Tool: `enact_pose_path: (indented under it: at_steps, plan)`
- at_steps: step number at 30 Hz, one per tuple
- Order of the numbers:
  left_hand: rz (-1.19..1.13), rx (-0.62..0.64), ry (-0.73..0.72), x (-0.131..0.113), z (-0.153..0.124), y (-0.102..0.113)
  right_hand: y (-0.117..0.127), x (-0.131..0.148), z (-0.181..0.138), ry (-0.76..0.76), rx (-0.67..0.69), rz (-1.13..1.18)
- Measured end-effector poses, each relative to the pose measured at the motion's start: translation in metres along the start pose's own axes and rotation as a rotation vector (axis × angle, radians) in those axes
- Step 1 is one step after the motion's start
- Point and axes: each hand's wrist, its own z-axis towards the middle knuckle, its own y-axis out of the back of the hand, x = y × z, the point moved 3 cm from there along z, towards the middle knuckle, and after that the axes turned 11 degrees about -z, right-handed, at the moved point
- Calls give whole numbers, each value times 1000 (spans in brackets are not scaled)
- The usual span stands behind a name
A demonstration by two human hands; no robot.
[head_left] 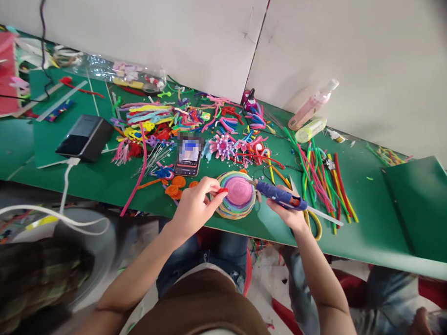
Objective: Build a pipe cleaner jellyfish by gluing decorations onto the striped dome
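A round coiled dome of many-coloured pipe cleaners [238, 195] sits at the near edge of the green table [390, 227]. My left hand [195, 205] is closed in a pinch on a small red piece [222, 190] held against the dome's left rim. My right hand [290, 211] grips a blue glue gun [279, 195], its nozzle pointing left at the dome's right side.
Piles of coloured pipe cleaners [318, 175] and small flowers [221, 146] cover the table. A phone [188, 156] lies behind the dome, orange coiled discs [176, 185] beside it. A black power bank [85, 138] with a white cable lies left. Two bottles [311, 114] rest by the wall.
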Motion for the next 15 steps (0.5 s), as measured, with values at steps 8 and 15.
enact_pose_path:
  at_steps: [8,15]
  plan:
    - [145,-36,-172,3,2,-8,-6,20,-8,-13,-66,-60]
    - [285,-49,-328,-1,2,-19,-8,21,-32,43,-179,-123]
